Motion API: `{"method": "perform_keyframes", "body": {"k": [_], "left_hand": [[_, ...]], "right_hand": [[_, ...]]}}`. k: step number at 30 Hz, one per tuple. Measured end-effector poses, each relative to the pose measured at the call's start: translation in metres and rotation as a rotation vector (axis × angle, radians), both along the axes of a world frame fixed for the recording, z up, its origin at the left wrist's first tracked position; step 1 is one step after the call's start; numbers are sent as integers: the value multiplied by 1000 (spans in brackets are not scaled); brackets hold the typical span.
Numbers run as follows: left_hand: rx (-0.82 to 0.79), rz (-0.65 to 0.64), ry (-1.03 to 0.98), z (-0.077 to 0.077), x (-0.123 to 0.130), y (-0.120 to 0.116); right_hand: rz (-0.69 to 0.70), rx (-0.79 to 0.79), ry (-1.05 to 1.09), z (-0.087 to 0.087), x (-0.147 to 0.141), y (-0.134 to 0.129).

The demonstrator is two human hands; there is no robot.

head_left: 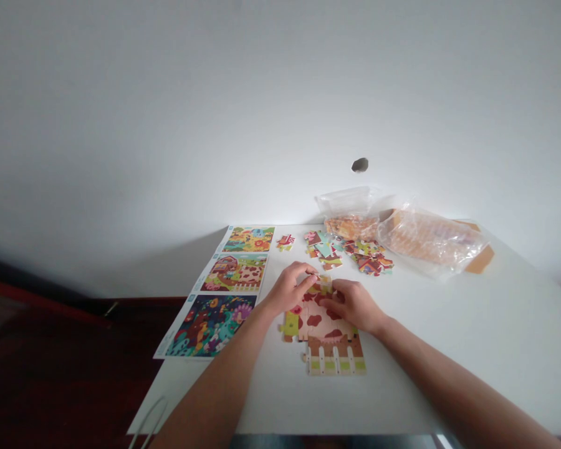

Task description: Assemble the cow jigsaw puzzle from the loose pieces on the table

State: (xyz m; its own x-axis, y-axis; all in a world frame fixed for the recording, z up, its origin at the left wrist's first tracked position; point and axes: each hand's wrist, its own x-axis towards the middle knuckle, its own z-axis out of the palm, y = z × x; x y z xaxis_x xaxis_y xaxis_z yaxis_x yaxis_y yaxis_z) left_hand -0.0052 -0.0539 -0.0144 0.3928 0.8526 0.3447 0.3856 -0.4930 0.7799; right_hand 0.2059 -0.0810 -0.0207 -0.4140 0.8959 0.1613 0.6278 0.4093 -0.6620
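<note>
On the white desk [449, 337], the joined cow puzzle [325, 321] is lying flat beneath my hands. My left hand [287, 288] is pinching what looks like a small puzzle piece [317, 275] near its top edge; my right hand [358, 307] is curling over the right side, though I cannot tell whether it is grasping anything. The pieces are looking light, stiff and thin, probably bending at the tabs, so their plain edges are offering the safest hold.
</note>
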Motion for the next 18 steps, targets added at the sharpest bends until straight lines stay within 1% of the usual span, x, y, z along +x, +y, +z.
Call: {"method": "perform_keyframes", "body": {"k": [2, 4, 6, 8, 10, 12, 15, 18], "left_hand": [[-63, 39, -89, 0, -2, 0], [-117, 66, -146, 1, -4, 0], [-163, 57, -141, 3, -6, -1], [-189, 18, -94, 6, -6, -2], [-172, -34, -12, 8, -6, -4], [-119, -80, 101, 10, -4, -6], [-33, -131, 245, 9, -3, -6], [31, -114, 254, 3, -5, -3]], "right_hand": [[78, 79, -99, 5, 0, -2], [116, 121, -166, 7, 2, -1], [104, 123, -203, 7, 5, 2], [68, 118, -218, 5, 9, 5], [59, 130, -198, 5, 11, 8], [94, 155, -144, 7, 13, 8], [199, 178, -62, 11, 14, 5], [307, 189, -24, 13, 13, 1]]}}
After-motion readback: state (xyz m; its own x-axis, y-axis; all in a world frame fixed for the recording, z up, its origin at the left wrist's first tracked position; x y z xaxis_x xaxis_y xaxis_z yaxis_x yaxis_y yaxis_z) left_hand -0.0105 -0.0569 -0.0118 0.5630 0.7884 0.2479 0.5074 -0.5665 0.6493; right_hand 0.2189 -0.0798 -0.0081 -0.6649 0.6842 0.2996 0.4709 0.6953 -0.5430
